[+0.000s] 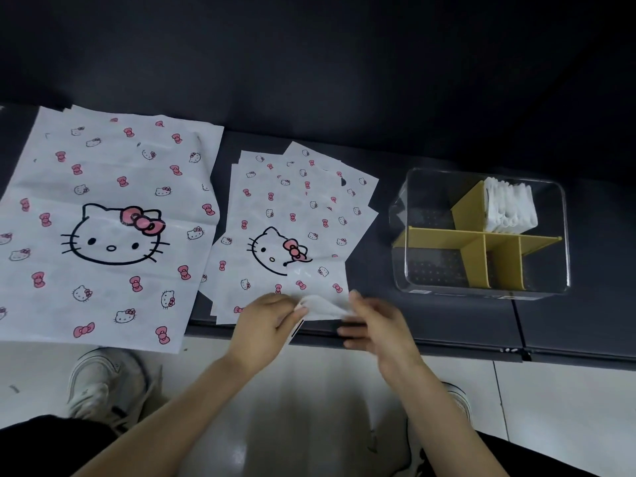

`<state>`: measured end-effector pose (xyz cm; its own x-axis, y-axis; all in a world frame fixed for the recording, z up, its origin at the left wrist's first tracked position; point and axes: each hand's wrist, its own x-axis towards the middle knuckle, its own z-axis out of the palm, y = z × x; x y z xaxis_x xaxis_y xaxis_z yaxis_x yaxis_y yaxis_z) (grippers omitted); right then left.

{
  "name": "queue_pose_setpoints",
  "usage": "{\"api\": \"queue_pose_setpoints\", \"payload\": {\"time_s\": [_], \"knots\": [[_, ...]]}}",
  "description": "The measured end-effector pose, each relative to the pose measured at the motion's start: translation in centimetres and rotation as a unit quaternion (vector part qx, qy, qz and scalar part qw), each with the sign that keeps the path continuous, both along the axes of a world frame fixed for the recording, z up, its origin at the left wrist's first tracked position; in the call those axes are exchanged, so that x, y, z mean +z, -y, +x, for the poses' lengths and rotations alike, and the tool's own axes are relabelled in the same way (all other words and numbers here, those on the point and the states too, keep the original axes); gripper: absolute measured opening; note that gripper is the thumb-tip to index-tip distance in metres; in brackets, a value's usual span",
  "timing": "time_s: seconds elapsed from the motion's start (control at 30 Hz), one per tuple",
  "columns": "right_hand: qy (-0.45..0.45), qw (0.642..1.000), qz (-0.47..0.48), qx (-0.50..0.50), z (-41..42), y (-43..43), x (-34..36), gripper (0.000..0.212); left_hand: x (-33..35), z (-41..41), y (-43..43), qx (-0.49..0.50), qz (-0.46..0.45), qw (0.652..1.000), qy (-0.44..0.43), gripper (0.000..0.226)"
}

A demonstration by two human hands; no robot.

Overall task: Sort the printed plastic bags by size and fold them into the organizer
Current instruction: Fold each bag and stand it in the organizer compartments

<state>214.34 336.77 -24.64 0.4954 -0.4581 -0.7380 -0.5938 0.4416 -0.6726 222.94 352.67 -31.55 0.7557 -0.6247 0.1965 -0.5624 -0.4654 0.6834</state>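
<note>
Your left hand (270,323) pinches the top small bag's (299,215) near corner, likely to peel it off the stack (241,304); right hand (375,327) beside it blurred, grip unclear; organizer (447,233) further right.

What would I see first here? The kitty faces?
The big bags with the cat face and pink bows, spread on the left, catch the eye first, with a pile of smaller bags beside them in the middle. On the right stands a clear organizer with yellow dividers, folded bags in its back right compartment. The left hand pinches the smaller pile's near corner; the blurred right hand is beside it.
</note>
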Motion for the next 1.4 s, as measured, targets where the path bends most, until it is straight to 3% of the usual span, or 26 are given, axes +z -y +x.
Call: {"api": "queue_pose_setpoints", "payload": {"time_s": [0.07,0.17,0.27,0.33,0.4,0.43,0.5,0.63,0.77,0.9,1.03,1.17,1.27,1.4], "knots": [[0.059,0.981,-0.167,0.074,-0.3,0.9,0.2,0.039,0.2,0.3,0.0,0.044,0.007,0.997,-0.064,0.052],[0.13,0.957,-0.178,0.19,0.2,1.7,-0.7,0.039,0.4,0.6,0.0,0.081,0.014,0.985,-0.154,0.06],[0.101,0.947,-0.225,0.207,1.8,1.8,-2.2,0.007,0.8,0.9,0.4,0.092,0.029,0.981,-0.169,0.054],[0.057,0.937,-0.269,0.216,2.9,1.8,-2.8,0.028,1.1,1.0,0.6,0.098,0.022,0.977,-0.186,0.049],[0.004,0.918,-0.311,0.246,3.7,1.8,-2.8,0.047,1.1,1.3,0.9,0.127,0.014,0.971,-0.201,0.026],[-0.014,0.911,-0.327,0.252,4.1,1.8,-2.7,0.049,1.3,1.3,1.1,0.149,0.01,0.967,-0.205,0.015],[-0.032,0.906,-0.339,0.252,4.4,1.7,-2.7,0.049,1.3,1.0,1.6,0.191,-0.002,0.959,-0.21,0.015],[-0.056,0.907,-0.342,0.241,4.5,1.3,-2.9,0.045,0.8,0.3,2.6,0.246,-0.024,0.956,-0.158,0.023],[-0.064,0.902,-0.354,0.238,4.5,1.1,-2.9,0.045,0.2,-0.1,3.4,0.214,-0.022,0.973,-0.081,0.026],[-0.062,0.898,-0.359,0.246,4.5,1.1,-3.0,0.045,-0.5,-0.2,3.0,0.179,0.056,0.982,0.041,0.036],[-0.071,0.89,-0.365,0.263,4.6,1.1,-3.1,0.045,-1.1,-0.2,2.7,0.184,0.159,0.959,0.147,0.038],[-0.084,0.883,-0.376,0.268,4.7,1.1,-3.3,0.044,-1.5,0.5,2.7,0.052,0.178,0.948,0.259,0.045],[-0.084,0.88,-0.382,0.269,4.7,1.1,-3.5,0.044,-1.7,1.0,2.6,-0.042,0.239,0.939,0.246,0.059],[-0.102,0.874,-0.399,0.257,4.6,0.8,-3.5,0.035,-1.7,1.3,1.9,-0.046,0.279,0.945,0.165,0.049]]}}
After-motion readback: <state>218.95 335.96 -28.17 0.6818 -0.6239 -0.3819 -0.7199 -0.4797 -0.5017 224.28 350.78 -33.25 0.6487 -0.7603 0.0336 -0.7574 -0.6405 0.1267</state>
